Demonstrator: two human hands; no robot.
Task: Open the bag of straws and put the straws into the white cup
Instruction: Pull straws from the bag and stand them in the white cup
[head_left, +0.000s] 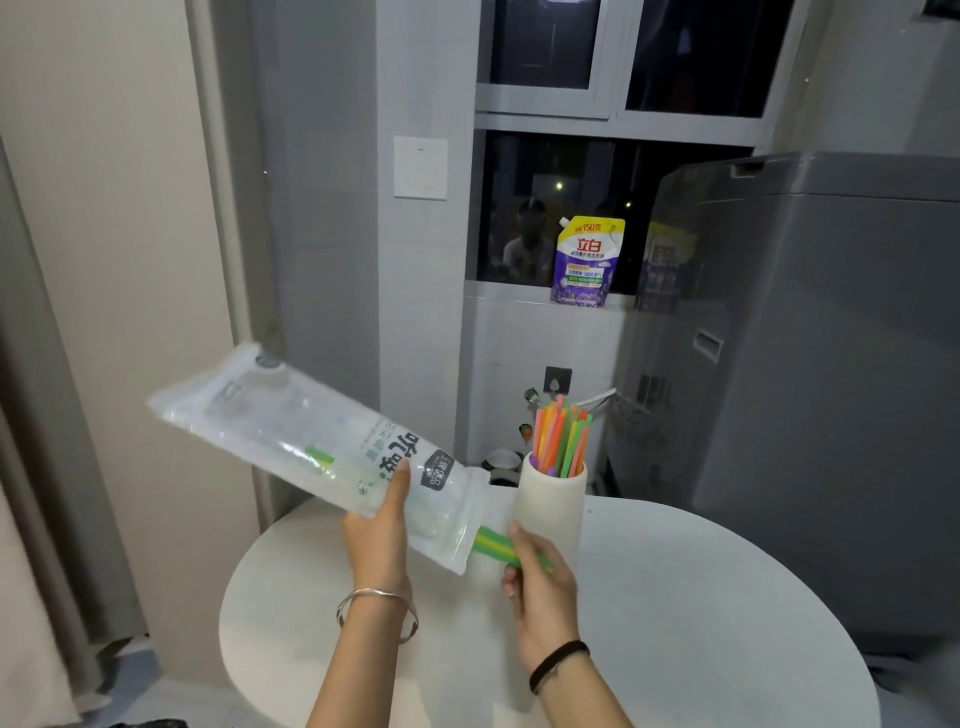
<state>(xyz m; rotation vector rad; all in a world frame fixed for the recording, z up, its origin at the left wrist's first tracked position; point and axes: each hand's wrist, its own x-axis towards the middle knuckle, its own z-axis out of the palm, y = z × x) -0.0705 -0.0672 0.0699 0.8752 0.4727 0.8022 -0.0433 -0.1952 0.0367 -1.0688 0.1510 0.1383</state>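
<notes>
A clear plastic straw bag (311, 441) with printed lettering is held tilted above the round white table (701, 597), its open mouth pointing down to the right. My left hand (382, 535) grips the bag near that mouth, thumb on top. Green and yellow straws (493, 543) stick out of the mouth, and my right hand (540, 582) is curled round them. Just behind my right hand stands the tall white cup (550, 514), holding several upright orange, pink and green straws (561, 439). A few green straws still show inside the bag.
A grey washing machine (831, 389) stands to the right of the table. A purple detergent pouch (587, 262) sits on the window sill at the back. A curtain (47, 467) hangs at the left. Small dishes lie on the floor behind the cup.
</notes>
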